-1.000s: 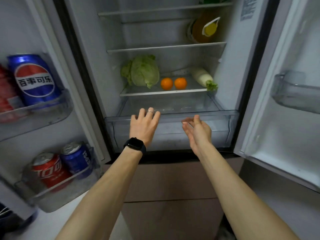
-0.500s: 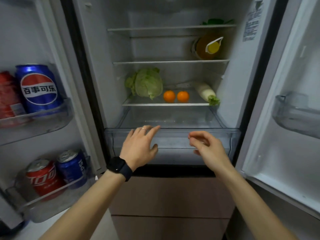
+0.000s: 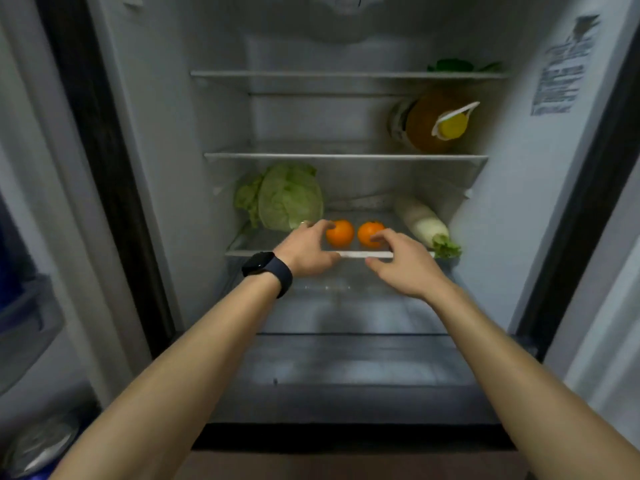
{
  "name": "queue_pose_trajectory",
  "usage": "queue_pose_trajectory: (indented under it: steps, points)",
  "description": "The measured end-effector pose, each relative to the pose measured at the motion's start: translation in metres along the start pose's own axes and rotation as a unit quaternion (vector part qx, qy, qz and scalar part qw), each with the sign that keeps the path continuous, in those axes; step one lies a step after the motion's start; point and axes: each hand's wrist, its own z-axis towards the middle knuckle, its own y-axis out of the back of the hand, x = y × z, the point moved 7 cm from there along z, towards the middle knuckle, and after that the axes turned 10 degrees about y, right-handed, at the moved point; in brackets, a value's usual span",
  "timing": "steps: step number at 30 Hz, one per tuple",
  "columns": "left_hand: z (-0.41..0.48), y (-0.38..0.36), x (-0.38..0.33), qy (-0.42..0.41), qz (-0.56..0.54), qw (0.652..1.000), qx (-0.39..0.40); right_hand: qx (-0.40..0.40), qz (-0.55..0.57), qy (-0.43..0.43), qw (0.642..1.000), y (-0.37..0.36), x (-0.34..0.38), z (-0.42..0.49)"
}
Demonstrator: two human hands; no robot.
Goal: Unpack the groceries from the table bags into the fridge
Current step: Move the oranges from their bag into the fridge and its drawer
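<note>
1. Broadly, fridge (image 3: 180, 168) stands open w/ both forearms reaching in. Table & bags not in view, so can't judge how much is left to unpack.
2. Clear drawer (image 3: 332, 306) sits below the produce shelf (image 3: 242, 252); blurred, can't tell how far in it is. Arms cross above its front, so a dropped forearm could knock it.
3. Cabbage (image 3: 291, 197) is at shelf's left, just beside left hand (image 3: 308, 251). Risk: wrist swinging left drags loose outer leaves fwd.
4. Oil bottle (image 3: 426, 126) lies on its side one shelf up, at right, cap toward the front. Well apart from hands; only a fast lift would bump that shelf.
5. Radish (image 3: 420, 221) is at right, leafy end at the front lip, near right hand (image 3: 401, 265). A sideways nudge could roll it off.
6. Left grip is spread, fingers by the left orange (image 3: 339, 233), thumb low at shelf lip, wrapped round nothing. Right grip is spread too, fingertips in front of the right orange (image 3: 370, 233); touching or just short, can't tell.
7. Both fruits sit side by side, just apart, near the front edge btwn cabbage & radish. Main risk: they're round, so a poke instead of a full wrap rolls one over the lip.
8. Watch (image 3: 266, 271) on left wrist could clip the lip on the way out.
</note>
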Motion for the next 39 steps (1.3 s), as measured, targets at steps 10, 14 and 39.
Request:
queue_pose_trajectory:
  steps: [10, 14, 39]
  points:
    - [0.097, -0.029, 0.004, 0.039, -0.012, 0.998, 0.038, 0.052, -0.096, -0.132, 0.985, -0.021, -0.064, 0.092]
    - [0.105, -0.042, 0.015, 0.020, 0.010, 1.000, 0.021, 0.054, -0.132, -0.116, 0.983, -0.040, -0.079, 0.091]
    - [0.034, -0.068, 0.149, 0.266, 0.100, 0.882, 0.377, 0.383, -0.119, -0.016, 0.916, -0.143, 0.009, 0.071]
